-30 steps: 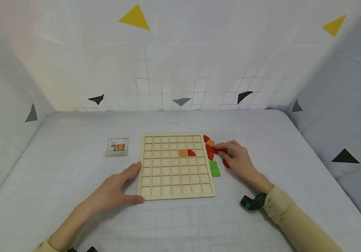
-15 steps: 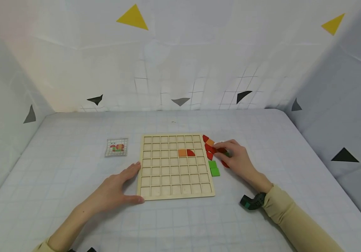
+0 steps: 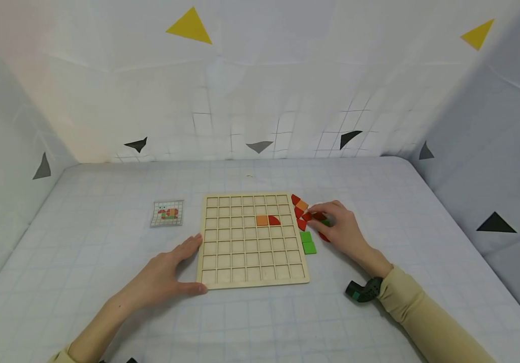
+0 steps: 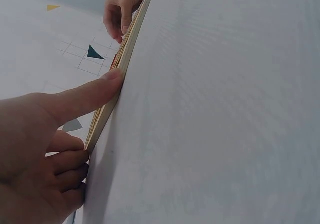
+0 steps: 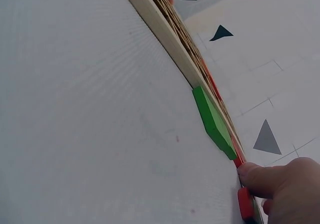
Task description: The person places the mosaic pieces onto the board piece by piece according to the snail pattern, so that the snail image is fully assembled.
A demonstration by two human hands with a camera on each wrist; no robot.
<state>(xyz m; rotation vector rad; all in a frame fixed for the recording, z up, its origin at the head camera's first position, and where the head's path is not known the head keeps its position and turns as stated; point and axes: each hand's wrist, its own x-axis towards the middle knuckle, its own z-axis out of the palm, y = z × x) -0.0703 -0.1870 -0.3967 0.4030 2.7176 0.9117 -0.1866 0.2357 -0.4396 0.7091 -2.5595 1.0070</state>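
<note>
My left hand [image 3: 162, 277] rests at the left side of a square wooden grid board [image 3: 253, 286], its spread thumb and fingers touching the edge. In the left wrist view, the thumb [image 4: 85, 99] lies against the board's edge. One orange square tile [image 3: 262, 220] and one red quarter-circle tile [image 3: 274, 220] sit side by side in the board's cells. Just right of the board, my right hand [image 3: 343, 227] pinches a small red tile [image 3: 307, 217] between thumb and forefinger, among other loose pieces. Its exact shape is partly hidden by the fingers.
Two green square tiles [image 3: 308, 247] lie against the board's right edge. Several red pieces [image 3: 302, 225] and an orange square [image 3: 302, 205] lie above them; others are partly under the right hand. A picture card [image 3: 167, 213] with a coloured pattern lies left of the board.
The small red tile at my right fingertips has turned and shifted slightly among the loose pieces. The left hand and the board stay in place.
</note>
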